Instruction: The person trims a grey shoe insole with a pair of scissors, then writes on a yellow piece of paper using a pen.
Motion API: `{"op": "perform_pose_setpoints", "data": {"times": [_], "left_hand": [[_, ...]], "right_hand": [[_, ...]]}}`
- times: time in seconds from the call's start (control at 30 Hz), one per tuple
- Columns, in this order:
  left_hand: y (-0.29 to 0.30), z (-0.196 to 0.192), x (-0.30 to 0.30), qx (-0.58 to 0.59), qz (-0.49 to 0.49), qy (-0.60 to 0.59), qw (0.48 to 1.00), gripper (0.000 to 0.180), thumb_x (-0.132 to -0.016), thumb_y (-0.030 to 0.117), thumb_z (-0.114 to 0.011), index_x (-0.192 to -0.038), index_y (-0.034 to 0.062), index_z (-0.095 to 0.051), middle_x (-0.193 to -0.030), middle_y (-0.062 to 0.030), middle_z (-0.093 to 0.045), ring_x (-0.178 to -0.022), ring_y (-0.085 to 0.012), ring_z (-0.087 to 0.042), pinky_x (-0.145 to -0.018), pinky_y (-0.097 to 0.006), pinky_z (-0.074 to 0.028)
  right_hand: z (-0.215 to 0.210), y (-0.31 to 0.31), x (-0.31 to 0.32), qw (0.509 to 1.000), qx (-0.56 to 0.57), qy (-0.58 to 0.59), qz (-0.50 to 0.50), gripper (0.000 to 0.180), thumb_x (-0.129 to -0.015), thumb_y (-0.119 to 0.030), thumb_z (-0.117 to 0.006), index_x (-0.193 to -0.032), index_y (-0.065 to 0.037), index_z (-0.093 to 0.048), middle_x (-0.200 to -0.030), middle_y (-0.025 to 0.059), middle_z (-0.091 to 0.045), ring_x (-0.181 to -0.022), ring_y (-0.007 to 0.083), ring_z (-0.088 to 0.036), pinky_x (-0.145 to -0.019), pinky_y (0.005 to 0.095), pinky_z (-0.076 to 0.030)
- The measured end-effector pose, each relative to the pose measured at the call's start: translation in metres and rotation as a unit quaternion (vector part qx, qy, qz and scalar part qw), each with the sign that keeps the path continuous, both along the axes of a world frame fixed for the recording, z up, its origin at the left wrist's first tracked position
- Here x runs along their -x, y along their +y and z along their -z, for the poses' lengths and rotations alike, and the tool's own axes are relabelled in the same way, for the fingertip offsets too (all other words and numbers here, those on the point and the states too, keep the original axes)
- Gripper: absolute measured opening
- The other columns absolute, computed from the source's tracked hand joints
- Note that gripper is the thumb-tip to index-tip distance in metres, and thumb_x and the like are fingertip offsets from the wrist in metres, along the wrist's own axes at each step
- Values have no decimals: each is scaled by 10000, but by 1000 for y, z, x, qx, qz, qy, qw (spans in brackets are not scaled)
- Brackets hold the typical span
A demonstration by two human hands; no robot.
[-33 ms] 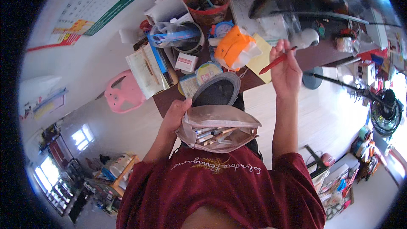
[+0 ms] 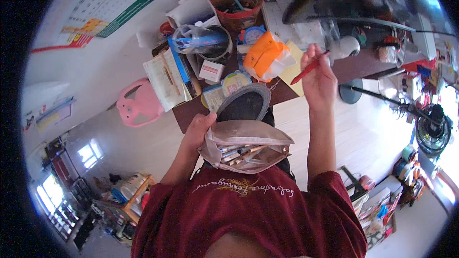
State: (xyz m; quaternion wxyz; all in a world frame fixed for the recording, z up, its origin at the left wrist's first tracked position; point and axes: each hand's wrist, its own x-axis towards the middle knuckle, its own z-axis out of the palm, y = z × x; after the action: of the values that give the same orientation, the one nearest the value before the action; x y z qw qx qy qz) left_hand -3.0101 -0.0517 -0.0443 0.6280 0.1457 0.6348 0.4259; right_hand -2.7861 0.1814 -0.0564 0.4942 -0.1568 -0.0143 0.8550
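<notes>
Landmark: the soft beige fabric pencil pouch point(image 2: 246, 145), open at the mouth, held just above the lap in front of the dark red shirt point(image 2: 248, 210).

Left hand point(image 2: 197, 131) is closed on the pouch's left end, thumb over the rim, keeping the mouth spread. Pens and pencils point(image 2: 239, 153) lie lengthwise inside. The pouch looks light and floppy; I judge it would sag and spill if taken by one corner, so the stiffer zip rim near an end is the place to hold it.

Right hand point(image 2: 319, 79), up and right of the pouch, pinches a slim red pen point(image 2: 308, 69) between thumb and fingertips, tip slanting down-left. The pen is likely light, rigid and smooth, best gripped at mid-barrel.

Beyond the pouch, on the cluttered brown desk point(image 2: 287, 93):
- dark oval mirror point(image 2: 246, 102), just above the pouch;
- small white box with a red label point(image 2: 211, 70), up-left;
- orange and white crumpled packet point(image 2: 265, 59) on a yellow sheet, straight up;
- red woven basket point(image 2: 237, 2), farthest up;
- stack of printed booklets point(image 2: 165, 79), far up-left.

On the wall far up-left hangs a white calendar with green and red bands point(image 2: 103, 9). A pink plastic stool point(image 2: 138, 102) stands left.
</notes>
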Motion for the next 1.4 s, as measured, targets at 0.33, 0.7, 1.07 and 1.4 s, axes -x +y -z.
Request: {"op": "perform_pose_setpoints", "data": {"times": [0.33,0.7,1.07,1.4], "left_hand": [[-47,11,15,-2,-144,-40,989,445,-881,377,-537,-601,42,-620,-569,-4,-561,-515,-77,-496,-477,-250,-385],[-69,16,21,-31,-239,-107,965,451,-855,418,-564,-632,31,-629,-645,-38,-611,-553,-89,-546,-512,-249,-437],[-73,20,28,-19,-211,-74,975,437,-853,402,-575,-614,39,-620,-621,-26,-599,-533,-83,-526,-494,-249,-421],[-75,34,31,-23,-208,-75,975,459,-857,428,-558,-606,48,-614,-601,-6,-578,-520,-85,-505,-487,-246,-402]], "right_hand": [[-6,36,121,949,-51,-178,-256,341,-920,-73,-417,-1257,-34,-386,-1053,182,-584,-702,123,-570,-584,211,-509],[-2,23,159,909,-180,-302,-222,492,-860,60,-432,-1322,-65,-321,-1144,137,-536,-1052,222,-537,-860,322,-462],[3,13,152,866,-128,-404,-264,156,-882,-143,-552,-998,-39,-538,-845,65,-630,-648,92,-565,-503,214,-463],[-2,32,161,661,-427,-550,-279,309,-867,-75,-541,-1166,-4,-517,-924,57,-628,-643,98,-579,-554,217,-471]]}}
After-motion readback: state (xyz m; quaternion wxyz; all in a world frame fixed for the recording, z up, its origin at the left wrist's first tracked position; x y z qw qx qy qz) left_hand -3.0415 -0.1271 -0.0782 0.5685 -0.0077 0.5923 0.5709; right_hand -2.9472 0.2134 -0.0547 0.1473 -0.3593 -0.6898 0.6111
